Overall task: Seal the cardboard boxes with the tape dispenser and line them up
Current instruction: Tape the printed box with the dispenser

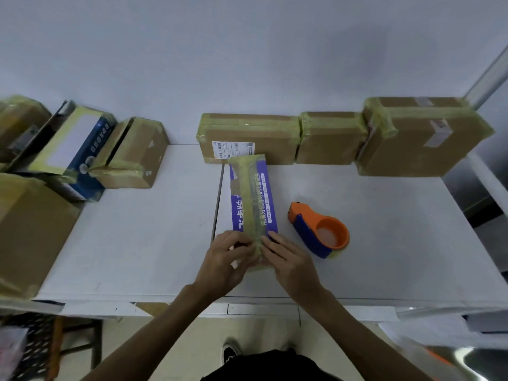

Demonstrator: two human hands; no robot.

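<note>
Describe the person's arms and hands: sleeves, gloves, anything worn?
The left hand and right hand are both bare: no gloves, rings or watch visible. The forearms show no sleeves anywhere in view, and no bands or markings.

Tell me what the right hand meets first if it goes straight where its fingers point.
The right hand rests on the purple box; straight on lies its taped top, probably nothing else.
</note>
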